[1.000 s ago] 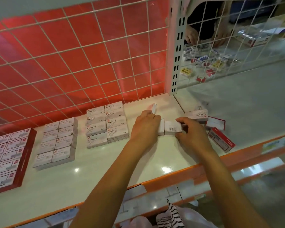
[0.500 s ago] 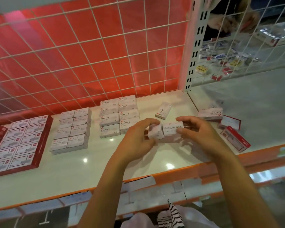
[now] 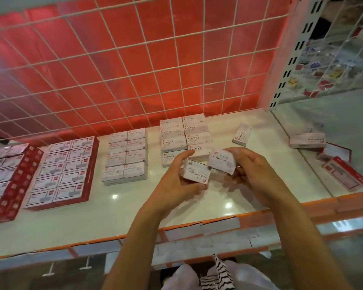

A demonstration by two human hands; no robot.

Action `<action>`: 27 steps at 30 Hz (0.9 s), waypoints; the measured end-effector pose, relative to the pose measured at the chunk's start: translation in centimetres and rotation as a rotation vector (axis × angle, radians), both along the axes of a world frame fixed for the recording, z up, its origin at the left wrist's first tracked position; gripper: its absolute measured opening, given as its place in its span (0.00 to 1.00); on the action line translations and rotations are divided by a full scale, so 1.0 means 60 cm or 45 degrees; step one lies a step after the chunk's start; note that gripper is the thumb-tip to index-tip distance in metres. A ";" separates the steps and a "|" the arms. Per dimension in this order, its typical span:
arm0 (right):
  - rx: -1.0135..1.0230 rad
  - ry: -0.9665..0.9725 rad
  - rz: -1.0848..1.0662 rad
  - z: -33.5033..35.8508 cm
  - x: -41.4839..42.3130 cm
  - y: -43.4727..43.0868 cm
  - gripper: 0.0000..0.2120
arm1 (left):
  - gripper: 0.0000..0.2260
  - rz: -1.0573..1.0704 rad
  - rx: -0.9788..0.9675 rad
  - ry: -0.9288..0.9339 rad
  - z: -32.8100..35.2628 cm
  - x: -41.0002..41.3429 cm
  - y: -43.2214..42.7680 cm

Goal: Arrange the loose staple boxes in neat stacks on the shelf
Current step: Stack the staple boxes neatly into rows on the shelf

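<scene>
Above the shelf [image 3: 71, 227], both hands grip small white boxes: left hand [image 3: 176, 185] one box [image 3: 196, 173], right hand [image 3: 254, 174] another [image 3: 221, 162].

Counted from the aisle | paper-clip boxes [image 3: 196, 174]: 2, both held | STAPLES stack [image 3: 173, 142] at 12 o'clock: 8 tops showed | white stack [image 3: 125, 158] at 10 o'clock: 8 tops | red-sided stack [image 3: 61, 170] at 9 o'clock: 10 tops | loose white boxes [image 3: 242, 135] at 1–2 o'clock: 2 | red-edged packs [image 3: 344, 174] at 3 o'clock: 2, blurred
</scene>
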State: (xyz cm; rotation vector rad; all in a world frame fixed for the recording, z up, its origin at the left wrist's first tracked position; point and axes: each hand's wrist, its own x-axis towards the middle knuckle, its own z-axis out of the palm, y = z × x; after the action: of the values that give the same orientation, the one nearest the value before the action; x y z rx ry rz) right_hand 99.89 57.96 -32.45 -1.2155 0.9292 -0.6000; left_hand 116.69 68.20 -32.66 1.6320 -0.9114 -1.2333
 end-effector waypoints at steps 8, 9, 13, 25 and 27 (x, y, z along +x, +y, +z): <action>-0.030 0.034 0.191 0.007 0.061 0.040 0.14 | 0.33 -0.007 -0.041 0.049 -0.002 0.061 0.047; -0.045 0.044 0.215 0.007 0.066 0.043 0.13 | 0.34 0.008 -0.047 0.057 -0.002 0.066 0.051; -0.172 0.140 0.335 0.010 0.081 0.051 0.21 | 0.35 0.042 -0.063 0.058 -0.008 0.086 0.066; -0.221 0.060 0.414 0.014 0.128 0.076 0.22 | 0.32 0.056 -0.108 0.075 -0.007 0.119 0.098; -0.300 0.142 0.438 0.010 0.137 0.078 0.24 | 0.33 0.051 -0.120 0.078 -0.009 0.125 0.102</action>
State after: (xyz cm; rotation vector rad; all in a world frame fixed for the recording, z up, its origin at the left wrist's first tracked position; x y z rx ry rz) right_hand 108.10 62.65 -31.84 -1.5926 0.7307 -0.3751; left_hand 124.21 74.29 -33.18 1.5233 -0.8818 -1.1887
